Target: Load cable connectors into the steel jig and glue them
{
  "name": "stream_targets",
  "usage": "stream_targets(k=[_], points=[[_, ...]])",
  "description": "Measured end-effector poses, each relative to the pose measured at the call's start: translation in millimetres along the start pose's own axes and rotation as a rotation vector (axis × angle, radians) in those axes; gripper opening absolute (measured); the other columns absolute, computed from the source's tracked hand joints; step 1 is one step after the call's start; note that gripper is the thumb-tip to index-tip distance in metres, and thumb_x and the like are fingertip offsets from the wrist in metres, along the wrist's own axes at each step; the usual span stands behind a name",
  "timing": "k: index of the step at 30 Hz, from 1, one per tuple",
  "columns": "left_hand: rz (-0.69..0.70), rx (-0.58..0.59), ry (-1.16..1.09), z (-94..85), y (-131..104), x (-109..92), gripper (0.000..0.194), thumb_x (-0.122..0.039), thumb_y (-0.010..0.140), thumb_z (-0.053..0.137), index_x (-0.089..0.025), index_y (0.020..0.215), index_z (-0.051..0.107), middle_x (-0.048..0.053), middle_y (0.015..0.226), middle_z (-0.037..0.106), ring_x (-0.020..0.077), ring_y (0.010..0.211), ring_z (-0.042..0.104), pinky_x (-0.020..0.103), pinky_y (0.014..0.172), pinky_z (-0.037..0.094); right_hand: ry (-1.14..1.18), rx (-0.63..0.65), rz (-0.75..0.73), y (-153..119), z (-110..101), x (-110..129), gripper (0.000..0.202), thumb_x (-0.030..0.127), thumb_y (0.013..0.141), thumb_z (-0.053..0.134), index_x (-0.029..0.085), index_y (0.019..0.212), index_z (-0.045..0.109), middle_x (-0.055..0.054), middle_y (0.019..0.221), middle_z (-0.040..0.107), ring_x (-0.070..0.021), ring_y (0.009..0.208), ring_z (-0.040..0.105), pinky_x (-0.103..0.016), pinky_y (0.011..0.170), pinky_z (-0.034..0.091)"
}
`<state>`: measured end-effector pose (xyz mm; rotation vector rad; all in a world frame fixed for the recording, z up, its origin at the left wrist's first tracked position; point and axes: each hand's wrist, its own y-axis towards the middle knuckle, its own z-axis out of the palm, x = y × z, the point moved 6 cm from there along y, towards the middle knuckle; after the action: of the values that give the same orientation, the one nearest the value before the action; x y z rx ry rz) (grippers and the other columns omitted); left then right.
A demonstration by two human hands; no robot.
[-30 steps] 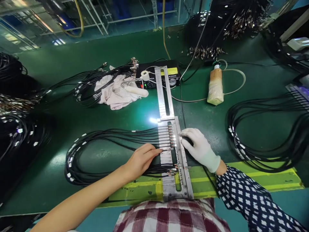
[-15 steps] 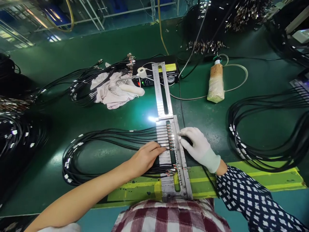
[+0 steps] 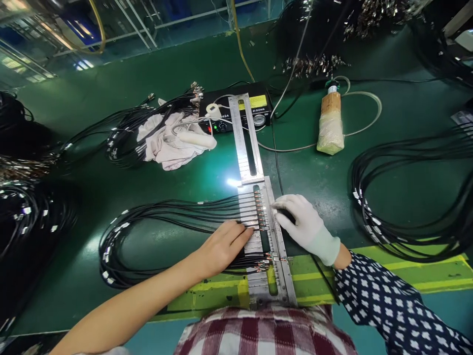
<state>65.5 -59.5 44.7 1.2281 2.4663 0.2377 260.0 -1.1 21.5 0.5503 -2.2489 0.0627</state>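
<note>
A slotted metal fixture (image 3: 252, 241) lies lengthwise before me, with black cables (image 3: 207, 209) laid side by side across its slots and small metal tips at their ends. My left hand (image 3: 223, 248), bare, is closed at the slots, its fingertips on one black cable; part of that cable is hidden under the fingers. Closer to me, a bunch of cable ends with connectors (image 3: 271, 257) rests across the fixture. My right hand (image 3: 303, 224), in a white glove, has thumb and forefinger bent against the fixture's right rail. The cables loop round in a coil (image 3: 107, 254) on the left.
Behind the fixture stand a black control box (image 3: 234, 111) and a crumpled cloth (image 3: 173, 148) with a white pen-shaped tool (image 3: 195, 139). A wrapped bottle (image 3: 330, 128) with tubing is at back right. Other cable coils (image 3: 364, 212) lie on the right. Yellow-green tape (image 3: 207, 296) lines the front edge.
My left hand's fingers have shifted slightly and lie flatter over the slots. My right hand stays at the rail. The whole view has moved a little.
</note>
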Motion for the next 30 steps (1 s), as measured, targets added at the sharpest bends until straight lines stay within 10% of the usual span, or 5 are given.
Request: stream_targets(k=[9, 16, 22, 30], points=[[-0.179, -0.077, -0.371, 13.7, -3.5, 15.9, 0.028, -0.007, 0.096, 0.048, -0.017, 0.121, 0.054, 0.008, 0.099, 0.064, 0.0154, 0.089, 0.058, 0.027, 0.079, 0.051, 0.01, -0.009, -0.012, 0.2, 0.3, -0.1, 0.017, 0.023, 0.095, 0.051, 0.023, 0.107, 0.062, -0.006, 0.112, 0.066, -0.0252, 0.107, 0.057, -0.045, 0.095, 0.047], [-0.266, -0.013, 0.048, 8.6, -22.2, 4.1, 0.038, -0.007, 0.096, 0.043, -0.021, 0.128, 0.059, 0.009, 0.101, 0.057, 0.0199, 0.092, 0.05, 0.034, 0.077, 0.04, 0.011, -0.005, -0.025, 0.0, -1.0, 0.3, 0.017, 0.025, 0.096, 0.049, 0.024, 0.106, 0.063, -0.006, 0.112, 0.066, -0.025, 0.106, 0.057, -0.044, 0.094, 0.046], [-0.305, 0.116, -0.025, 7.2, -13.5, 8.3, 0.037, -0.012, 0.099, 0.039, -0.025, 0.122, 0.064, 0.004, 0.084, 0.055, 0.0176, 0.08, 0.048, 0.032, 0.072, 0.033, -0.347, -0.005, 0.024, 13.4, 12.7, 8.1, 0.038, 0.045, 0.091, 0.058, 0.022, 0.12, 0.065, -0.008, 0.085, 0.069, -0.0266, 0.083, 0.057, -0.038, 0.071, 0.041], [-0.289, 0.068, 0.068, 15.5, -51.0, -29.6, 0.043, -0.039, 0.098, 0.049, -0.011, 0.131, 0.051, 0.014, 0.113, 0.059, 0.0262, 0.102, 0.051, 0.039, 0.087, 0.038, -0.388, -0.096, 0.13, 15.7, 23.4, 16.7, 0.027, 0.032, 0.099, 0.045, 0.027, 0.113, 0.068, -0.004, 0.09, 0.074, -0.0225, 0.08, 0.057, -0.034, 0.07, 0.032]])
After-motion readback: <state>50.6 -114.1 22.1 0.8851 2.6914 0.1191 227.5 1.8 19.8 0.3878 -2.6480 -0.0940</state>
